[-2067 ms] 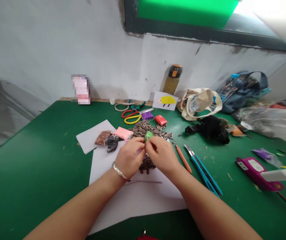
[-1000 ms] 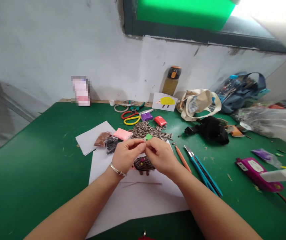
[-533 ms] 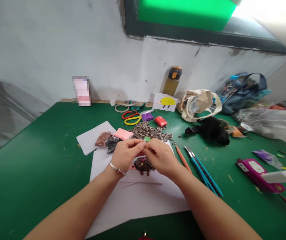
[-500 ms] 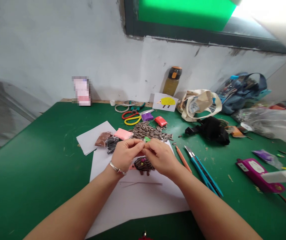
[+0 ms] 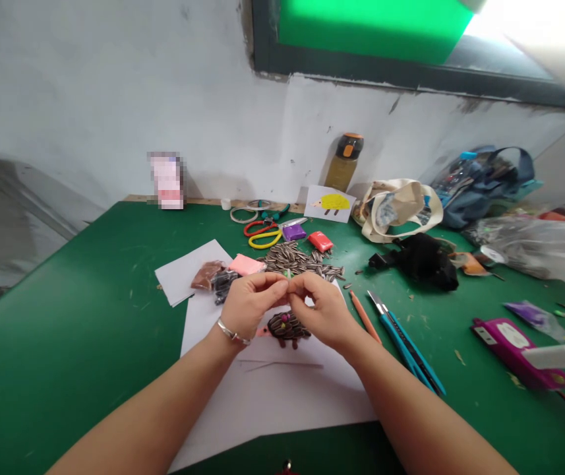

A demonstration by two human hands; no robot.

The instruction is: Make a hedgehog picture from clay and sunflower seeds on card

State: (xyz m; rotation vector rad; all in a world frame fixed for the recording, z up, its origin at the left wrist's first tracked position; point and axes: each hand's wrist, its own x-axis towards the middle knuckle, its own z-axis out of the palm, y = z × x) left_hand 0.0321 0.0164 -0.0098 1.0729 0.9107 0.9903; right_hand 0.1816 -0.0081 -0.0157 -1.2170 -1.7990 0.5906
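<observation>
My left hand and my right hand meet above the white paper, fingertips pinched together. Between them shows a small green piece, probably modelling clay; the fingers hide most of it. Just below the hands lies a hedgehog figure with a pink snout, striped seeds on its back, small coloured bits on top and brown feet. Behind the fingers spreads a heap of sunflower seeds. Packs of pink clay, brown clay and black clay sit left of the heap.
To the right lie an orange tool, a blue utility knife and a magenta glue gun. Scissors, a hedgehog drawing, a bottle and a cloth bag are at the back.
My fingertips stay together, with the right fingers shifted slightly and less of the green piece showing. The whole view has moved a little; the things on the table lie as before.
</observation>
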